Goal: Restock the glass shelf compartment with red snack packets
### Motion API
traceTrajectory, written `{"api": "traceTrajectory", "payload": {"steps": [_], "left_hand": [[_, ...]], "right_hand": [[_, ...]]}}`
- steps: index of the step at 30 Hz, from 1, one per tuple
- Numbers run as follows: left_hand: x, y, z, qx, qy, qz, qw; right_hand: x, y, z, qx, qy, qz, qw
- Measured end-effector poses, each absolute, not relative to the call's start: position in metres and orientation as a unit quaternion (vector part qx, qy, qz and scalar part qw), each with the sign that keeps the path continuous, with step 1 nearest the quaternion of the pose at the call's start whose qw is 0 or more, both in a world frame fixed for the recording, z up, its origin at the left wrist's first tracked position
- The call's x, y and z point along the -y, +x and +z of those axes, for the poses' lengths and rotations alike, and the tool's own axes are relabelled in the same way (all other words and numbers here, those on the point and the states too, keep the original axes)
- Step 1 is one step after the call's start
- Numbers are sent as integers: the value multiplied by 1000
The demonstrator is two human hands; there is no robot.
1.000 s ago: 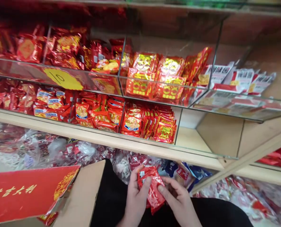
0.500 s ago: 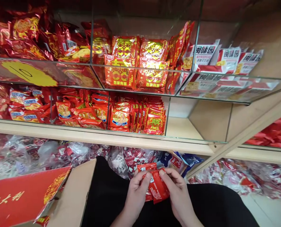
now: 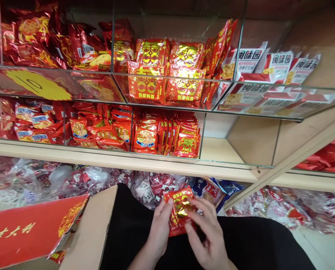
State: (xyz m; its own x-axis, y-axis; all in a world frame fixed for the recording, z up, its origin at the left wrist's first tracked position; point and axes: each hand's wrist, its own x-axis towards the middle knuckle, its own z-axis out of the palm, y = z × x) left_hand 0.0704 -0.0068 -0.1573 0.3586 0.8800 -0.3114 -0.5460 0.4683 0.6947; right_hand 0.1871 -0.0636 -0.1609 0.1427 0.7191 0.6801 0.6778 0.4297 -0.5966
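My left hand (image 3: 159, 228) is closed on the left side of a red and gold snack packet (image 3: 179, 210), thumb on its front. The packet is held over my black-clad lap, its shiny gold pattern facing up. On its right side, my right hand (image 3: 207, 228) has its fingers apart, slightly blurred, over the packet's edge. Those fingers partly cover the packet, and I cannot tell whether a second one lies behind it.
An open carton (image 3: 38, 228) with a red outside stands at my left. Ahead, glass-fronted shelves (image 3: 167, 165) hold red snack packets (image 3: 147, 135) and white-and-red packets (image 3: 277, 67). A yellow price tag (image 3: 38, 84) marks the upper shelf. Plastic-bagged goods (image 3: 280, 210) lie below.
The red packet side with small print has given way to the gold-patterned front. My right hand has loosened from its pinch and spread its fingers. The view has shifted slightly.
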Motion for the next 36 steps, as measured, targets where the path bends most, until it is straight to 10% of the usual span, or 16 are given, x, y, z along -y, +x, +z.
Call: {"api": "traceTrajectory", "payload": {"steps": [7, 36], "left_hand": [[13, 73, -158, -325, 274, 432, 795], [12, 72, -162, -302, 237, 444, 810]], "right_hand": [[51, 192, -164, 320, -596, 398, 620], [55, 207, -153, 204, -489, 465, 710]]}}
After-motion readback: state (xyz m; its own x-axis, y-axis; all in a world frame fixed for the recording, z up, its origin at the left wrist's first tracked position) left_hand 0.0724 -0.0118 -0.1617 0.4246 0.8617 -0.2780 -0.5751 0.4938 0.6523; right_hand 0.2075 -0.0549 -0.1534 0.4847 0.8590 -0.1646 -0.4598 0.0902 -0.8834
